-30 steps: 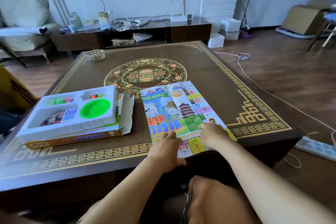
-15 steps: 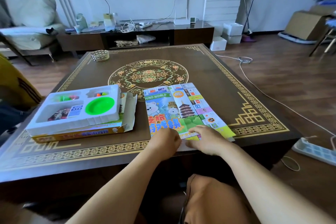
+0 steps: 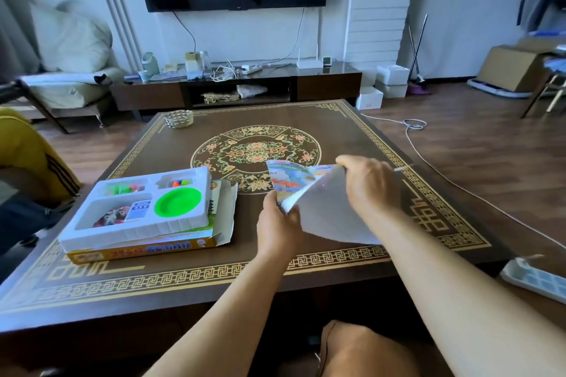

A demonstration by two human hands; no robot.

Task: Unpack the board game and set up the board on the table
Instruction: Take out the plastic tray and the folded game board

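Note:
The folded paper game board (image 3: 324, 211) is lifted off the dark patterned table (image 3: 171, 281), its white underside facing me and its colourful printed face turned away. My left hand (image 3: 280, 225) pinches its near left edge. My right hand (image 3: 369, 184) grips its upper right edge, holding the sheet raised and curled. To the left, a white plastic tray (image 3: 183, 223) with a green dish, small coloured pieces and cards sits on the open yellow game box (image 3: 147, 249).
A small woven dish (image 3: 178, 119) stands at the table's far left corner. A white cable (image 3: 428, 162) runs over the floor on the right, and a power strip (image 3: 536, 278) lies near the table's right front corner. A TV stand is behind the table.
The board lay flat under both hands at the table's front edge. Both hands have taken its near edge and lifted it up and away, turning the white underside toward me.

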